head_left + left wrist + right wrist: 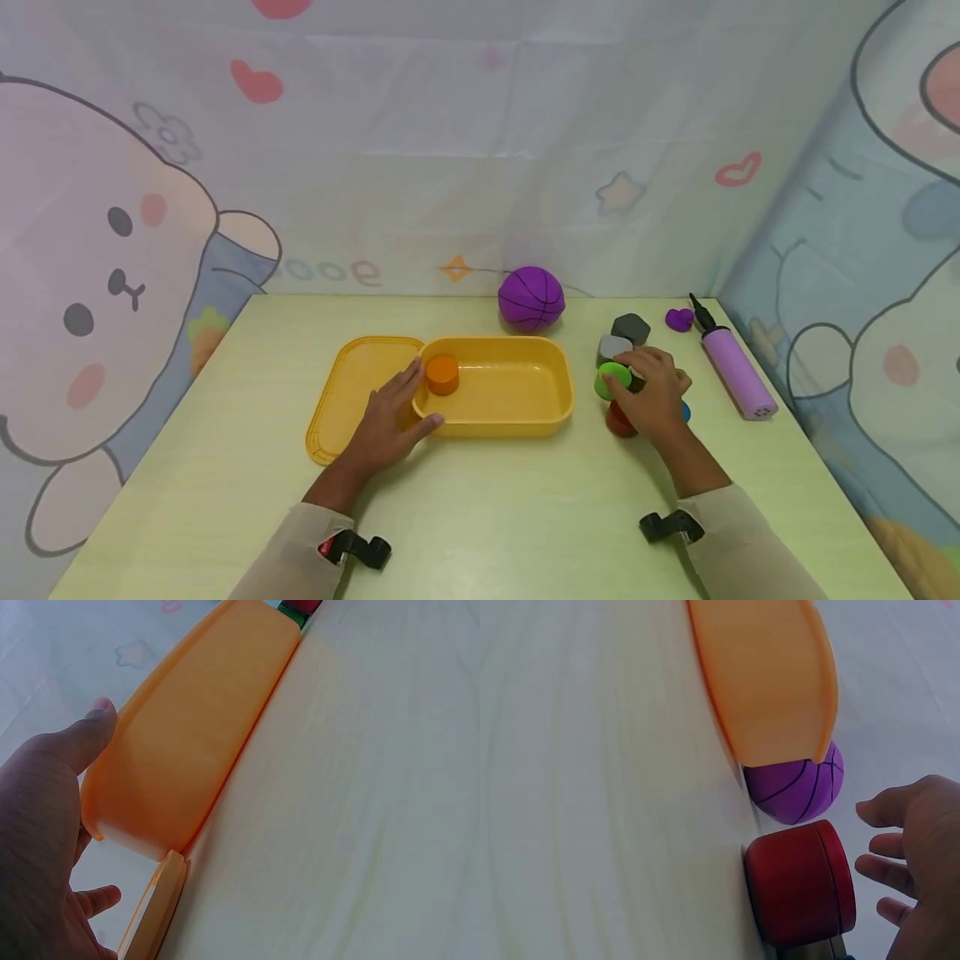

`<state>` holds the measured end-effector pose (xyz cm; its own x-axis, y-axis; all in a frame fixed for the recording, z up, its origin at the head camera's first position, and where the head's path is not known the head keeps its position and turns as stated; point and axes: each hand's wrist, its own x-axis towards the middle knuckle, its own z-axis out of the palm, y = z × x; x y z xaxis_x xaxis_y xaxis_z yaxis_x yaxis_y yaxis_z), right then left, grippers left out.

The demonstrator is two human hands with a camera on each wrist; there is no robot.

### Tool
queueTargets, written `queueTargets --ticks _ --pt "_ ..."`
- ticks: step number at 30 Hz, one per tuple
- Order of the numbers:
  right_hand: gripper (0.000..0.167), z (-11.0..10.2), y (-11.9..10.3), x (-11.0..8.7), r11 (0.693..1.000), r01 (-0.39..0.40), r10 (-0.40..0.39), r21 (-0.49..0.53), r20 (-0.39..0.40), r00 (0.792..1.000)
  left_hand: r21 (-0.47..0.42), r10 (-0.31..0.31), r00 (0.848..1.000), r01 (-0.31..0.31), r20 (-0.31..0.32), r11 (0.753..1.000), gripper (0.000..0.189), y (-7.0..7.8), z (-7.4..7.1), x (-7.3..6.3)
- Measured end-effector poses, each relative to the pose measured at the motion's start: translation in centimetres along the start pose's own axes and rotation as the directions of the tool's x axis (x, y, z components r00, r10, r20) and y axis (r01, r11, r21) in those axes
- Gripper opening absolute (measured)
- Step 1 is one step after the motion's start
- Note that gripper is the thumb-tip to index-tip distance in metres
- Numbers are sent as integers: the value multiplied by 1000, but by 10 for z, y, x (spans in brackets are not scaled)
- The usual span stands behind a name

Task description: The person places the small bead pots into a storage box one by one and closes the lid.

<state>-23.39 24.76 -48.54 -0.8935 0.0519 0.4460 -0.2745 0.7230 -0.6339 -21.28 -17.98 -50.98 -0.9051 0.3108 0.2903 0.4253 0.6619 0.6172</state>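
At the left end of the yellow plastic box, my left hand rests with fingers spread along the side and the thumb at the near corner. Its thumb lies along the box's outer wall in the left wrist view. Inside the box sits an orange round piece. My right hand hovers over a group of coloured pieces, thumb and fingertips close over a green round piece. The right wrist view shows its loosely bent fingers above a red rounded piece, with nothing visible between them.
A yellow lid lies left of the box. Behind stands a purple ball. Grey and dark grey pieces stand beyond the green one. At right lie a purple heart-shaped piece and a purple hand pump.
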Motion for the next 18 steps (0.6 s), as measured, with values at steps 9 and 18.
queueTargets --ticks 9,18 --pt "40 3 9 -3 983 -29 28 -183 -11 1000 -14 15 1000 -15 -8 1000 84 -2 0 1" --pt "37 6 14 -5 976 10 -14 -218 -19 1000 -24 59 997 -60 -52 998 86 -9 5 0"
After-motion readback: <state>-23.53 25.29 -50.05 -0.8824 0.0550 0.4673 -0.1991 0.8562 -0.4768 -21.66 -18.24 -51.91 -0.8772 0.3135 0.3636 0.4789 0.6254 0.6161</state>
